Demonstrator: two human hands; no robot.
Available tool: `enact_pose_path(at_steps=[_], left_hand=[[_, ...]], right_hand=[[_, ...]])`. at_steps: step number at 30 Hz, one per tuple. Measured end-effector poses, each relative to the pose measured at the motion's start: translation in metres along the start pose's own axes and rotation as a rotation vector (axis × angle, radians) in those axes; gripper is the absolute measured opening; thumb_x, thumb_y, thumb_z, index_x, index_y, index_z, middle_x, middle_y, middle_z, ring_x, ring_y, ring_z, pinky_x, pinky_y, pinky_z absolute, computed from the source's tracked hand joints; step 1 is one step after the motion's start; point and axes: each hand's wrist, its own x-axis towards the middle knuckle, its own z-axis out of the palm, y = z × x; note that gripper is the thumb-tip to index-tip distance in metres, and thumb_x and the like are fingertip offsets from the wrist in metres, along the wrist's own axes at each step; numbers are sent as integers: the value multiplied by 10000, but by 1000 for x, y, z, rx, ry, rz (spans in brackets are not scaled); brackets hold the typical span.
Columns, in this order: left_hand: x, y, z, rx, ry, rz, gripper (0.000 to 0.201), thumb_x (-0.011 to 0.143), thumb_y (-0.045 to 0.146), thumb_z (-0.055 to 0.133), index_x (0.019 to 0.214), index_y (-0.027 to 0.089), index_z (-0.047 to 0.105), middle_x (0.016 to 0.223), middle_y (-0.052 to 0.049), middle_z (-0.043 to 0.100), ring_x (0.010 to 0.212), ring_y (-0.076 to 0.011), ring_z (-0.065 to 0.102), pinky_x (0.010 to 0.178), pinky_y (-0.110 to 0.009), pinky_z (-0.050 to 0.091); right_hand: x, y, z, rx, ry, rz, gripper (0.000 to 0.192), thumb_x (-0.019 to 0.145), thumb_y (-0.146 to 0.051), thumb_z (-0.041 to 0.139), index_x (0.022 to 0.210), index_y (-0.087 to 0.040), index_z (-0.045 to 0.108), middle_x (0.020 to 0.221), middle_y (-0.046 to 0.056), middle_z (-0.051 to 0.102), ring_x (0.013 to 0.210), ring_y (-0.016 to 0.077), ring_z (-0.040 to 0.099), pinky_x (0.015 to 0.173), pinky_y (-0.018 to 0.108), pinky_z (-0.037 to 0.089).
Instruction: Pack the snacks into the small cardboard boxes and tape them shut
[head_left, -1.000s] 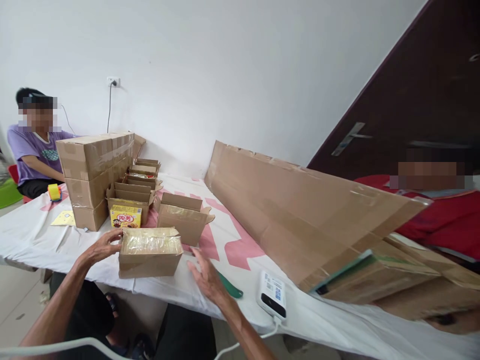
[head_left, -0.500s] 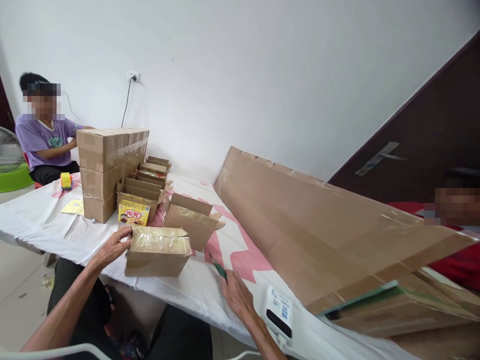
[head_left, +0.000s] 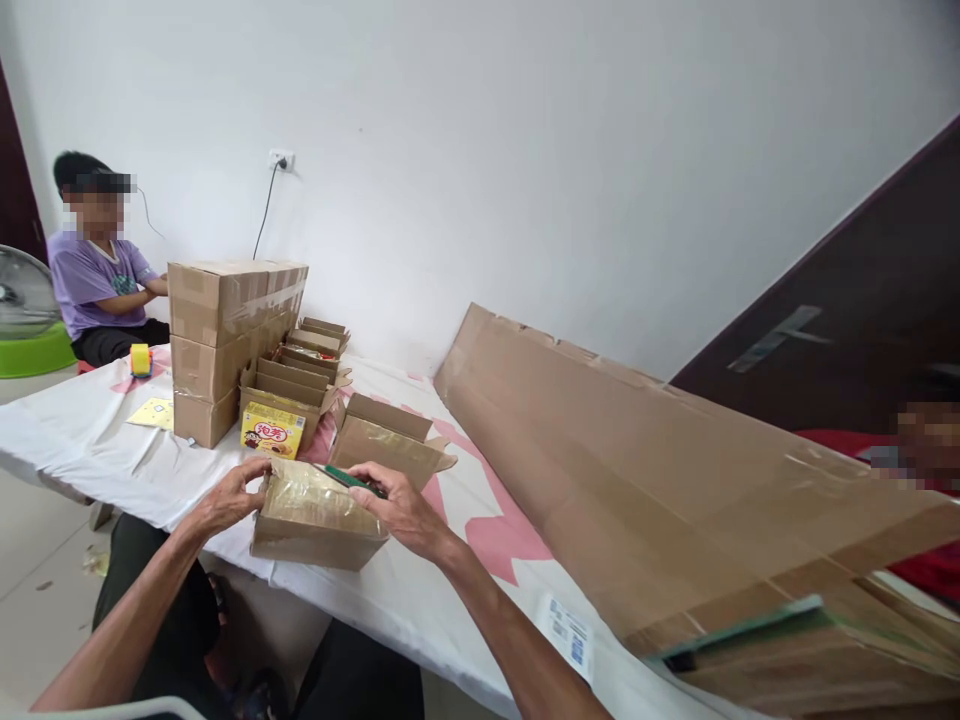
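In front of me a taped cardboard box (head_left: 322, 545) sits at the table's near edge, its top covered with shiny clear tape. My left hand (head_left: 229, 498) grips the box's left upper edge, thumb and fingers closed on it. A green utility knife (head_left: 346, 478) is held in my right hand (head_left: 401, 508), over the far right part of the box top; its tip points left. Whether the blade touches the tape I cannot tell. Just behind stand an open cardboard box (head_left: 386, 440) and a yellow printed snack box (head_left: 271, 430).
Stacked sealed cartons (head_left: 199, 370) stand at left, beside a row of open boxes (head_left: 289, 385). A tape dispenser (head_left: 140, 360) and yellow card (head_left: 152, 413) lie further left. A large cardboard sheet (head_left: 637, 460) leans along the right. Two other people sit at left (head_left: 101, 265) and far right.
My right hand has moved up and left with the utility knife, from beside the box to above its top. My left hand stays on the box. The view has shifted slightly.
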Motion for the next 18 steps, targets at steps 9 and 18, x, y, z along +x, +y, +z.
enact_pose_path(at_steps=[9, 18], left_hand=[[-5, -5, 3, 22, -1, 46, 557, 825, 243, 715, 1381, 236, 745, 1448, -96, 713, 1441, -353, 563, 1231, -465, 445], [-5, -5, 4, 69, 8, 86, 520, 818, 219, 700, 1334, 241, 756, 1341, -83, 744, 1332, -340, 621, 1173, -447, 486]], right_hand=[[35, -16, 6, -139, -152, -203, 271, 1029, -336, 611, 1136, -220, 831, 1154, 80, 846, 1047, 241, 774, 985, 384, 581], [45, -31, 3, -313, -221, -198, 242, 1026, -241, 619, 1118, -220, 841, 1124, 69, 850, 1000, 222, 773, 927, 338, 553]])
